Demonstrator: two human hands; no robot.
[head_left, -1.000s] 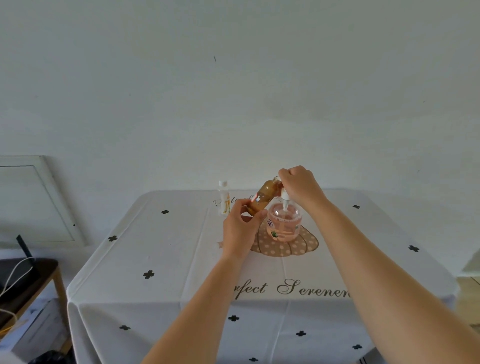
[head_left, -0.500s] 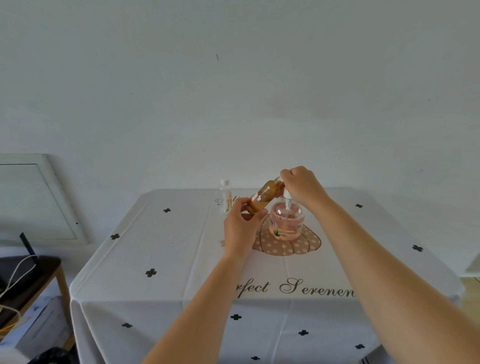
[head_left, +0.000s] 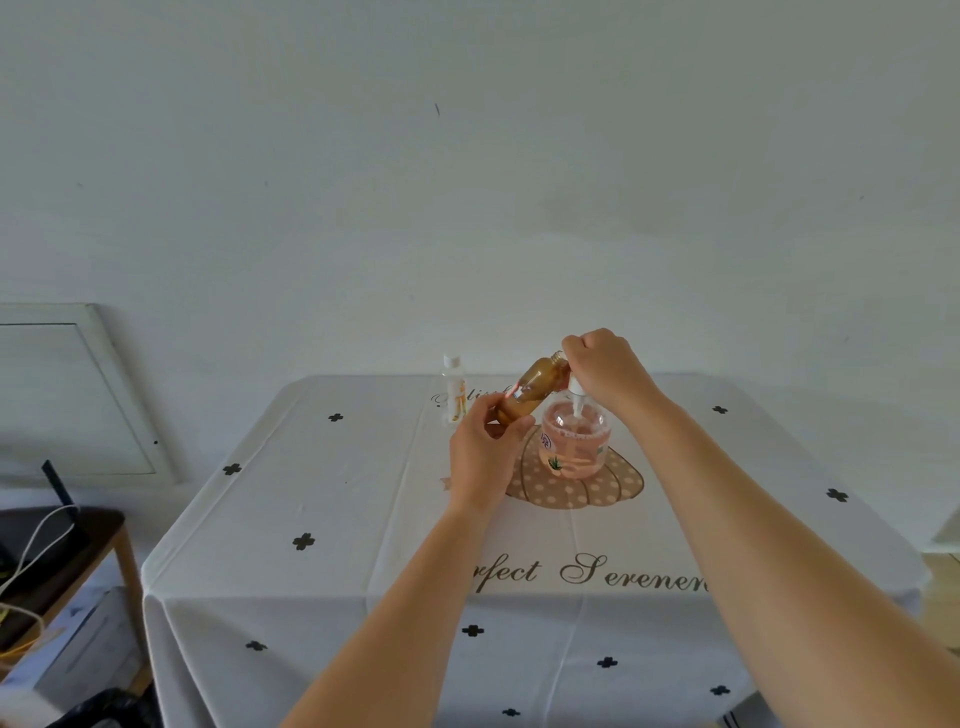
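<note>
My left hand (head_left: 483, 457) grips the lower end of a small amber bottle (head_left: 532, 392), tilted with its open threaded neck pointing up and right. My right hand (head_left: 605, 366) is curled over the white pump head of a round clear dispenser of pink liquid (head_left: 574, 449), right beside the bottle's neck. The pump head itself is hidden under my fingers; only its white stem shows. The dispenser stands on a brown dotted print in the middle of the tablecloth.
A small clear bottle with a white cap (head_left: 454, 389) stands upright behind my left hand. The table (head_left: 337, 519) has a white cloth with black crosses. A dark side table with cables (head_left: 62, 551) and a leaning white frame (head_left: 67, 395) are on the left.
Both hands keep their hold in nearly the same place. The bottle's threaded neck now shows just left of my right fist. The view has shifted slightly.
</note>
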